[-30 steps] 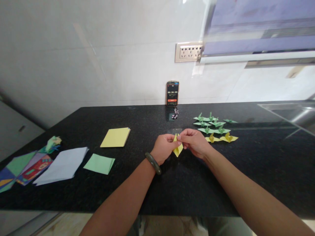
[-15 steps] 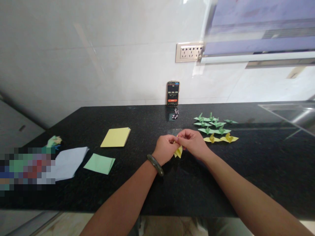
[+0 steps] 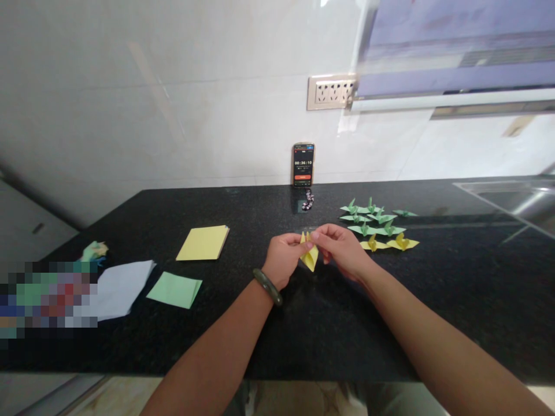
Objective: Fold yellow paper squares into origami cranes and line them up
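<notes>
A small folded yellow paper piece (image 3: 309, 255) hangs between both hands above the black countertop (image 3: 329, 323). My left hand (image 3: 281, 259), with a dark bangle on its wrist, pinches the piece's left side. My right hand (image 3: 342, 248) pinches its upper right tip with thumb and forefinger. Just right of my hands lie two finished yellow paper cranes (image 3: 389, 243), with several green paper cranes (image 3: 371, 219) behind them.
A yellow paper stack (image 3: 203, 242), a green sheet (image 3: 174, 289) and white sheets (image 3: 121, 285) lie to the left. A phone (image 3: 303, 164) showing a timer leans on the wall, beads at its foot. A steel sink (image 3: 511, 199) sits far right.
Both hands have shifted slightly with the yellow piece, which now shows two points at the top between the fingers. The timer has advanced one second.
</notes>
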### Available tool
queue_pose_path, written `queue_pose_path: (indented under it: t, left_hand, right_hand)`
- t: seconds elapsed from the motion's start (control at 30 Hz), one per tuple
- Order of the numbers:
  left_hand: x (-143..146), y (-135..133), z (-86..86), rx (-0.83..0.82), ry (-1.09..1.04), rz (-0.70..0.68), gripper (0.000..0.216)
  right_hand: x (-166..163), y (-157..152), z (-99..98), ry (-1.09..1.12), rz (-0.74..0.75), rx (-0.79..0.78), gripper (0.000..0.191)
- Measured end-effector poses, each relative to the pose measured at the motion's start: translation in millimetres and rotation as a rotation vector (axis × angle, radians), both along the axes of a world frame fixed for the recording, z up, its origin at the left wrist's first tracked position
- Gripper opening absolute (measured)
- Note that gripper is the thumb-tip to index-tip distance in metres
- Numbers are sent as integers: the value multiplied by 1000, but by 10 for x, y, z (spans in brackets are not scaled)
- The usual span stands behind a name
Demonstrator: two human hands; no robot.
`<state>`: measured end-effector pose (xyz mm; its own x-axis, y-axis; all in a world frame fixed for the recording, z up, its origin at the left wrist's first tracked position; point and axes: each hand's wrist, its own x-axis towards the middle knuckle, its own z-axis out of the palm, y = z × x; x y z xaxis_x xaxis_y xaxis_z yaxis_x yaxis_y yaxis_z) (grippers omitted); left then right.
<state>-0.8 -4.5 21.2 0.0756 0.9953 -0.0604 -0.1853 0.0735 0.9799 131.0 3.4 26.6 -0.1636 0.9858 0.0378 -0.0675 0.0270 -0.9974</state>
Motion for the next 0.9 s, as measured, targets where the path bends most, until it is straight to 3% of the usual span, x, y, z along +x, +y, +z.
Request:
queue_pose_path:
  t: [0.17,0.3,0.43,0.63,0.73,0.9]
  left_hand:
    - [-19,66,-62,138,23,255,14]
    - [-29,68,-98,289,194,309,12]
    - [-30,56,-109,389,321,325,12]
    - [-33,45,-91,344,438,326,15]
    - [-20,50,-83,239,351,261,12]
    - [22,56,-47,55,90,279,9]
  right_hand:
    - [-17,-2,-2,-22,-3,-74,36]
    - [-32,-16,-10,-72,104,-188,33]
    - [-40,-10,-53,-84,87,-177,31]
    - [-28,14,-84,-300,-82,8,26]
    - [-13,13,-53,-377,-148,103,32]
    - [-4,-8,-9,-171,-117,131,40]
